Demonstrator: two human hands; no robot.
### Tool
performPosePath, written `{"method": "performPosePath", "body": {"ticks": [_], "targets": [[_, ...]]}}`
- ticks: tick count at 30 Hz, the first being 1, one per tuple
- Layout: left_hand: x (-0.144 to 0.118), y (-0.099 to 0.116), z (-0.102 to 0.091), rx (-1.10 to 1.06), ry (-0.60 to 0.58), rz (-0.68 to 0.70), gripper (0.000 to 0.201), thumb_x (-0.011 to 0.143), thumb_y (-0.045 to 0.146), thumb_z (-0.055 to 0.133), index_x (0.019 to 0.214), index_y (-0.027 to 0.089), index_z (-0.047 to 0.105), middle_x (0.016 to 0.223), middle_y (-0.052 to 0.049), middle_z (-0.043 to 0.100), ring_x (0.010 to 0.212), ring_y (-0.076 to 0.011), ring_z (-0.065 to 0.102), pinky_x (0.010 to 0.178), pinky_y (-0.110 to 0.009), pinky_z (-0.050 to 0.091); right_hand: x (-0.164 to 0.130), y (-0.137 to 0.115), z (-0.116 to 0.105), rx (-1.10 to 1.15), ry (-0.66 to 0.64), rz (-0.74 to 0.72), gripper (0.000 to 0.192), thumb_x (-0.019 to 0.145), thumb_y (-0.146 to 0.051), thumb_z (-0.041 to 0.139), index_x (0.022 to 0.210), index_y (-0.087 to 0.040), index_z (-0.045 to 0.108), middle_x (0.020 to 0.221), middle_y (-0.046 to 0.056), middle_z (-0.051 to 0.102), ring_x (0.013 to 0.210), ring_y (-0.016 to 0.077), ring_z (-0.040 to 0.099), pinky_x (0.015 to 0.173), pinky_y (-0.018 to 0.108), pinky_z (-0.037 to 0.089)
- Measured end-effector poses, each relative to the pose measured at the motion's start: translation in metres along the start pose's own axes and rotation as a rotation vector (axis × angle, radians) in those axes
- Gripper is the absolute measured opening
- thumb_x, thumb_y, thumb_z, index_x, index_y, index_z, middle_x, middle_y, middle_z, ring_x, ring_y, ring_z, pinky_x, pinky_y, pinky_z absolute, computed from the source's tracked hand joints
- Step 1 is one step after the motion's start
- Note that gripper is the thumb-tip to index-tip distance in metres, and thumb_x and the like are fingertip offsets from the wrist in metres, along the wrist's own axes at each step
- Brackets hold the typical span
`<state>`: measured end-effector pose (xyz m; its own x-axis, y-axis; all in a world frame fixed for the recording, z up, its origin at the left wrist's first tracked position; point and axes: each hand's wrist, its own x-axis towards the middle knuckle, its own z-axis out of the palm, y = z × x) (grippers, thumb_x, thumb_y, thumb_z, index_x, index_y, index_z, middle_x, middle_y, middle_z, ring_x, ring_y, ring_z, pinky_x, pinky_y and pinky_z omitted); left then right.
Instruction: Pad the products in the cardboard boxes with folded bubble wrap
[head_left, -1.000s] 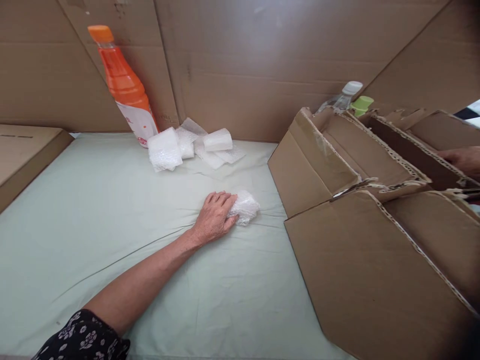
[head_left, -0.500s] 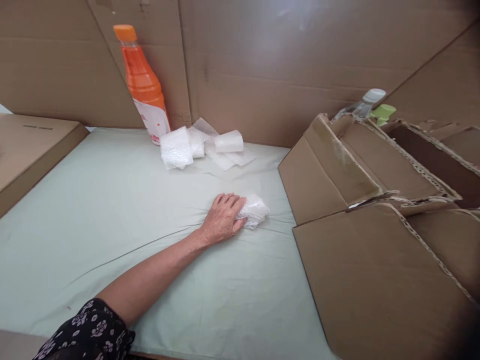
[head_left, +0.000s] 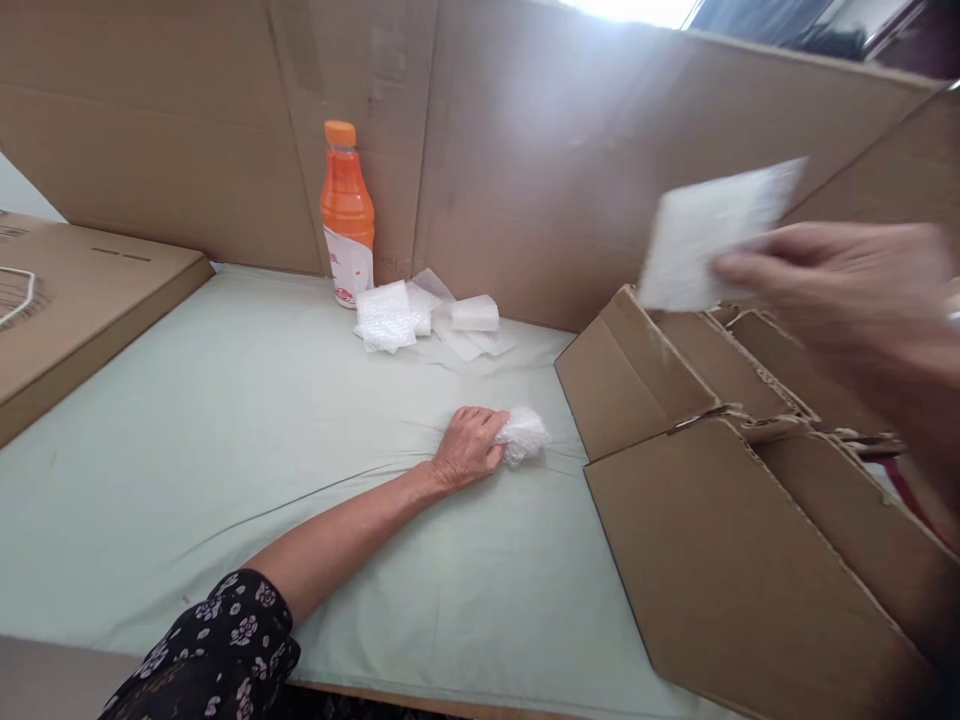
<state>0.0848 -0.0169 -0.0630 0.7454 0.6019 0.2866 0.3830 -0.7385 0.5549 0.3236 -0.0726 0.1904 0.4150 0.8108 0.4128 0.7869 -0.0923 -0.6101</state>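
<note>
I am leaning over the pale green cloth (head_left: pixel 225 430) that is covering the table, with cardboard walls (head_left: pixel 525 180) standing behind it and open cardboard boxes (head_left: pixel 735 560) sitting to my right. My left hand (head_left: pixel 469 450) is resting on the cloth, fingers curled over a bubble-wrap bundle (head_left: pixel 523 436) and pressing it down. My right hand (head_left: pixel 847 290), blurred, is pinching a white sheet (head_left: pixel 709 235) up above the boxes. An orange bottle (head_left: pixel 346 215) is standing by more wrapped pieces (head_left: pixel 386 315).
</note>
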Motion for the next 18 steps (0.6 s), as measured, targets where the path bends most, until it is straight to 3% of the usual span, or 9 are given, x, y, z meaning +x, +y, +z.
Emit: {"method": "performPosePath", "body": {"ticks": [3, 5, 8, 11, 15, 18], "targets": [[-0.016, 0.004, -0.013, -0.084, 0.008, 0.032, 0.042, 0.084, 0.018, 0.061, 0.126, 0.018, 0.064, 0.121, -0.011, 0.074, 0.115, -0.027, 0.067, 0.104, -0.044, 0.05, 0.01, -0.035, 0.073, 0.018, -0.038, 0.074, 0.025, 0.082, -0.035, 0.072, 0.087, -0.011, 0.078, 0.079, 0.001, 0.07, 0.065, 0.003, 0.051, 0.066, 0.027, 0.039], [-0.035, 0.001, -0.03, -0.14, 0.01, 0.057, 0.043, 0.084, 0.019, 0.062, 0.126, 0.021, 0.065, 0.121, -0.007, 0.076, 0.114, -0.0248, 0.068, 0.104, -0.041, 0.051, 0.028, -0.042, 0.128, 0.072, -0.053, 0.09, 0.021, 0.079, -0.03, 0.075, 0.078, -0.009, 0.075, 0.069, -0.001, 0.066, 0.059, 0.0028, 0.048, 0.062, 0.025, 0.038], [-0.073, -0.015, -0.069, -0.215, 0.037, 0.04, 0.045, 0.085, 0.019, 0.059, 0.13, 0.023, 0.064, 0.123, -0.005, 0.076, 0.113, -0.0225, 0.069, 0.103, -0.038, 0.052, 0.057, -0.033, 0.198, 0.097, -0.024, 0.115, 0.012, 0.075, -0.022, 0.075, 0.073, -0.01, 0.073, 0.063, -0.001, 0.062, 0.059, 0.0083, 0.052, 0.063, 0.026, 0.042], [-0.109, -0.043, -0.11, -0.312, 0.11, -0.115, 0.045, 0.088, 0.022, 0.056, 0.133, 0.023, 0.063, 0.128, -0.006, 0.073, 0.112, -0.0214, 0.07, 0.099, -0.035, 0.055, 0.063, -0.012, 0.248, 0.106, 0.021, 0.138, 0.01, 0.076, -0.02, 0.069, 0.073, -0.011, 0.072, 0.063, 0.002, 0.063, 0.066, 0.0152, 0.058, 0.07, 0.031, 0.049], [-0.137, -0.081, -0.151, -0.272, 0.245, -0.368, 0.058, 0.089, 0.039, 0.058, 0.143, 0.018, 0.055, 0.133, -0.012, 0.07, 0.114, -0.0258, 0.07, 0.091, -0.036, 0.06, 0.016, 0.015, 0.295, 0.144, 0.094, 0.121, 0.029, 0.081, -0.025, 0.053, 0.097, -0.011, 0.073, 0.089, 0.01, 0.073, 0.08, 0.0193, 0.066, 0.083, 0.038, 0.053], [-0.13, -0.094, -0.173, -0.158, 0.324, -0.401, 0.063, 0.09, 0.045, 0.058, 0.146, 0.017, 0.051, 0.132, -0.013, 0.069, 0.112, -0.0269, 0.07, 0.086, -0.036, 0.061, -0.037, 0.031, 0.317, 0.181, 0.121, 0.081, 0.045, 0.082, -0.03, 0.051, 0.121, -0.014, 0.066, 0.121, 0.014, 0.07, 0.099, 0.0216, 0.067, 0.093, 0.041, 0.052]]}}
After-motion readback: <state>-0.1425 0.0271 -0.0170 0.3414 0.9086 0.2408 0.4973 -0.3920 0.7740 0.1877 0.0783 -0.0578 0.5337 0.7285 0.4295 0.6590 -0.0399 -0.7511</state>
